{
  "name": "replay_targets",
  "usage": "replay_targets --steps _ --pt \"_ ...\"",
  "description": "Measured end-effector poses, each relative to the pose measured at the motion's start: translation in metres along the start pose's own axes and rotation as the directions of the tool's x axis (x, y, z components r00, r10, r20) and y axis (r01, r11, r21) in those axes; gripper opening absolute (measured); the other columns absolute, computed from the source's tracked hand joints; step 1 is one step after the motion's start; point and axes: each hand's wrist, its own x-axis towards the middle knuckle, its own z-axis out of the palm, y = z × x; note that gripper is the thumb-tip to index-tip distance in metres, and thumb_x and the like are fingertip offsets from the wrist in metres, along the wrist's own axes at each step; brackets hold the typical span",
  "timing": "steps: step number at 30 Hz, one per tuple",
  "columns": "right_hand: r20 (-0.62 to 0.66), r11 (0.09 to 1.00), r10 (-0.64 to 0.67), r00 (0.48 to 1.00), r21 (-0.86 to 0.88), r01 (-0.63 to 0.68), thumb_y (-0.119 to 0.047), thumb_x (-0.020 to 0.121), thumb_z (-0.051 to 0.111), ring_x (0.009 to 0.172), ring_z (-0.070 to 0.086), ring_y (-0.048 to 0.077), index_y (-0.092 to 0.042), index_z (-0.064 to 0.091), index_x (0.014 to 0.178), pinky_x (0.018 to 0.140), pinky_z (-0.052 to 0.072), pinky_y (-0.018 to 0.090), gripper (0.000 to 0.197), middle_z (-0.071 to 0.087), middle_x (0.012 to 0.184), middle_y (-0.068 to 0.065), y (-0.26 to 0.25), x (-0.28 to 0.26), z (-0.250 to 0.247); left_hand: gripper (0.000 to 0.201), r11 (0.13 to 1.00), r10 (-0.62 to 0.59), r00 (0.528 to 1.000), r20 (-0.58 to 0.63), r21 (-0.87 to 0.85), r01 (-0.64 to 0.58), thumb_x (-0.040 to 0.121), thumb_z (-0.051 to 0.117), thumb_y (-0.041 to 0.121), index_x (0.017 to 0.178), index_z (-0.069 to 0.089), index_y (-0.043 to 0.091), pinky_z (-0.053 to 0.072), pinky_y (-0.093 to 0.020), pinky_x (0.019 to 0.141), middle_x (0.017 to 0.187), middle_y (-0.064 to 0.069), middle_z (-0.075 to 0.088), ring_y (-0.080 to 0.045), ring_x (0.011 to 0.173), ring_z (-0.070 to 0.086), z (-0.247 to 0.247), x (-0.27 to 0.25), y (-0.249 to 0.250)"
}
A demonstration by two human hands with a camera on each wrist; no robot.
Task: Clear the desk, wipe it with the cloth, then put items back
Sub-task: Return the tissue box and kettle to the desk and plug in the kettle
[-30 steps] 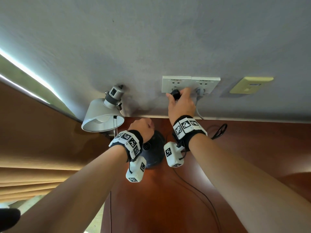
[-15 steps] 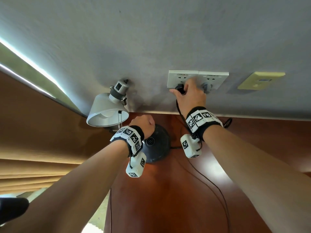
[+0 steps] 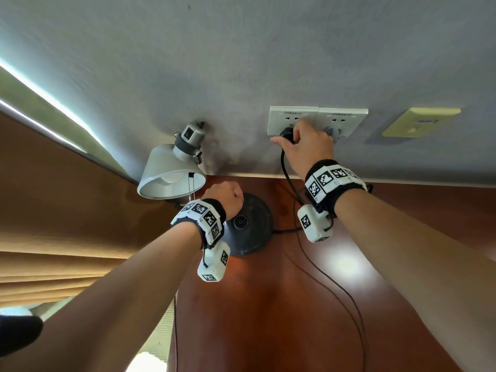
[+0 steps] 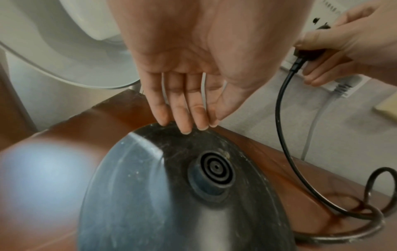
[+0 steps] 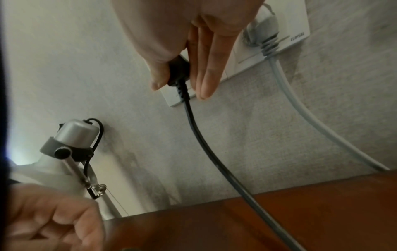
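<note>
A round black kettle base sits on the red-brown desk near the wall. My left hand rests its straight fingertips on the base's far rim. My right hand is up at the white wall socket. Its thumb and fingers pinch the black plug. The plug's black cord hangs down to the desk and runs to the base. Whether the pins sit in the socket is hidden by the hand.
A silver desk lamp stands left of the base, close to my left hand. A grey plug with a grey cable sits in the right socket. A yellow wall plate is further right. A thin black wire trails across the desk.
My right hand has stayed at the socket, and its thumb now sticks out to the left of the plug. The black cord shows below it. My left hand has not left the base.
</note>
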Motion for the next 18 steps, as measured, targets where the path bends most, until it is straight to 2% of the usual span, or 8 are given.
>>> replay_targets --steps 3,6,9,13,18 --pt "0.075 0.995 -0.056 0.996 -0.079 0.061 -0.059 0.091 0.060 0.076 0.059 0.030 -0.016 0.041 0.091 0.076 0.047 0.038 0.047 0.065 0.083 0.008 0.002 0.003 -0.009 0.020 0.998 0.023 1.000 0.016 0.051 -0.024 0.093 0.046 0.024 0.096 0.066 0.026 0.054 -0.039 0.084 0.100 -0.004 0.066 -0.029 0.092 0.062 0.001 -0.002 0.001" --pt "0.051 0.991 -0.077 0.996 -0.109 0.082 -0.058 0.092 0.059 0.079 0.064 0.031 -0.019 0.037 0.093 0.081 0.051 0.041 0.045 0.067 0.086 0.007 0.006 0.001 -0.007 0.021 0.997 0.034 0.999 0.031 0.064 -0.036 0.093 0.045 0.023 0.097 0.065 0.026 0.055 -0.041 0.085 0.100 -0.005 0.067 -0.030 0.092 0.063 0.003 -0.004 0.005" --pt "0.015 0.996 -0.053 0.999 -0.072 0.053 -0.055 0.093 0.060 0.081 0.064 0.032 -0.018 0.039 0.093 0.079 0.052 0.044 0.043 0.065 0.085 0.008 0.001 0.002 -0.001 0.022 0.997 0.039 0.999 0.025 0.065 -0.040 0.093 0.044 0.024 0.098 0.065 0.024 0.056 -0.041 0.084 0.099 -0.006 0.067 -0.030 0.090 0.063 0.003 -0.005 0.009" --pt "0.015 0.988 -0.069 0.998 -0.138 0.070 -0.059 0.094 0.055 0.084 0.065 0.036 -0.013 0.049 0.102 0.082 0.052 0.045 0.046 0.069 0.091 0.013 0.001 0.008 0.002 0.021 0.996 0.046 0.999 0.024 0.079 -0.048 0.094 0.045 0.025 0.099 0.065 0.024 0.056 -0.042 0.084 0.099 -0.006 0.067 -0.031 0.090 0.063 0.001 -0.005 0.015" --pt "0.021 0.980 -0.044 0.999 -0.195 0.048 -0.071 0.089 0.050 0.073 0.060 0.029 -0.017 0.050 0.085 0.079 0.048 0.039 0.054 0.063 0.074 0.004 0.008 0.010 -0.004 0.023 0.995 0.042 0.999 0.004 0.089 -0.043 0.093 0.043 0.024 0.097 0.066 0.024 0.056 -0.041 0.083 0.098 -0.005 0.068 -0.028 0.088 0.064 -0.004 -0.005 0.013"
